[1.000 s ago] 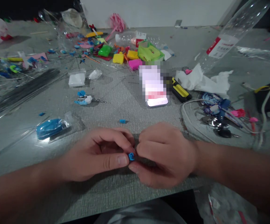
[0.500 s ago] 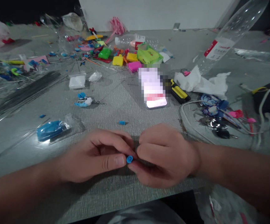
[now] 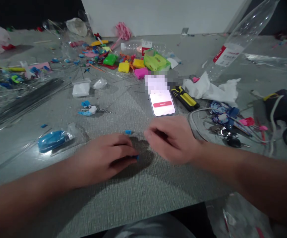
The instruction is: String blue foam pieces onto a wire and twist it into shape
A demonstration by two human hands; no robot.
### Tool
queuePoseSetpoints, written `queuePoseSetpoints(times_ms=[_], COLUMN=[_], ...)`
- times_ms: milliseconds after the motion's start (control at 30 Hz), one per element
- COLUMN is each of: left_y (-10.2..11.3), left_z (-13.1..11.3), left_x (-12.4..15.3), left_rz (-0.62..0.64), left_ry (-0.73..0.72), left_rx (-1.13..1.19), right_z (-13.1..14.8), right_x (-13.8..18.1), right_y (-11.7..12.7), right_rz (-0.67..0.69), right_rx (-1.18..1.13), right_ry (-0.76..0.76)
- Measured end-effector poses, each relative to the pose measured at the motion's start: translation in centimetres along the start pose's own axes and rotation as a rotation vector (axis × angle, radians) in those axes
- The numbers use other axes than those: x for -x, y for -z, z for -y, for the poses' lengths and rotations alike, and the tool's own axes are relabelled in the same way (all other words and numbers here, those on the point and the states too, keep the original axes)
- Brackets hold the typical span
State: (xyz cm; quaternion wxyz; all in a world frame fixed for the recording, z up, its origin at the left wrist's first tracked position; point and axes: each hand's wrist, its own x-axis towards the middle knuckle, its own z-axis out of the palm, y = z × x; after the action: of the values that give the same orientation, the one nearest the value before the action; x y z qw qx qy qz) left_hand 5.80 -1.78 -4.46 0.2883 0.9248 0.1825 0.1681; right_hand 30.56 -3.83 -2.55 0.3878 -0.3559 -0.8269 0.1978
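Observation:
Between the thumb and fingers of my left hand (image 3: 108,158) is a small blue clay roll (image 3: 137,157), held low over the table; only its end shows past the fingertips. My right hand (image 3: 173,138) is apart from it, up and to the right, just below the phone. Its fingers are curled with thumb and forefinger together, and whatever they may pinch is hidden. Another little blue clay piece (image 3: 127,132) lies on the table just beyond my left fingers. To the left rests a wrapped pack of blue clay (image 3: 52,141).
A lit phone (image 3: 161,102) lies ahead, beside a yellow-black cutter (image 3: 186,98). Keys (image 3: 229,132) and a white cable are at right. A plastic bottle (image 3: 229,54) leans behind crumpled tissue (image 3: 212,87). Thin wires (image 3: 26,99) spread at left; colourful clay packs (image 3: 124,67) sit farther back.
My hands have come apart: the right moved up and away, while the left turned palm-down and kept the blue clay roll. The roll's spiral end no longer faces me.

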Motion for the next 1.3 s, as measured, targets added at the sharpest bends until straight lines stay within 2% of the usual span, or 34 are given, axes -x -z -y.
queuePoseSetpoints(times_ms=[133, 333, 500, 600, 733, 933, 1300], left_y=[-0.6, 0.4, 0.7, 0.5, 0.4, 0.1, -0.6], left_z=[0.5, 0.2, 0.6, 1.0, 1.3, 0.1, -0.6], left_x=[0.3, -0.1, -0.4, -0.5, -0.6, -0.8, -0.9], left_rz=[0.006, 0.029, -0.125, -0.149, -0.123, -0.236, -0.247], left_ry=[0.004, 0.098, 0.254, 0.284, 0.296, 0.313, 0.32], left_rx=[-0.165, -0.095, -0.313, -0.388, -0.402, -0.309, -0.291], right_z=[-0.5, -1.2, -1.4, -1.3, -1.4, -1.2, -1.0], right_x=[-0.3, -0.4, -0.4, -0.3, -0.3, -0.2, -0.3], right_y=[-0.3, -0.8, -1.1, -1.3, -1.7, -1.9, -2.2], right_rz=[-0.012, 0.069, 0.166, 0.2, 0.206, 0.179, 0.298], right_rx=[0.08, 0.081, 0.058, 0.046, 0.035, 0.053, 0.174], right_ry=[-0.092, -0.149, -0.226, -0.254, -0.241, -0.181, -0.141])
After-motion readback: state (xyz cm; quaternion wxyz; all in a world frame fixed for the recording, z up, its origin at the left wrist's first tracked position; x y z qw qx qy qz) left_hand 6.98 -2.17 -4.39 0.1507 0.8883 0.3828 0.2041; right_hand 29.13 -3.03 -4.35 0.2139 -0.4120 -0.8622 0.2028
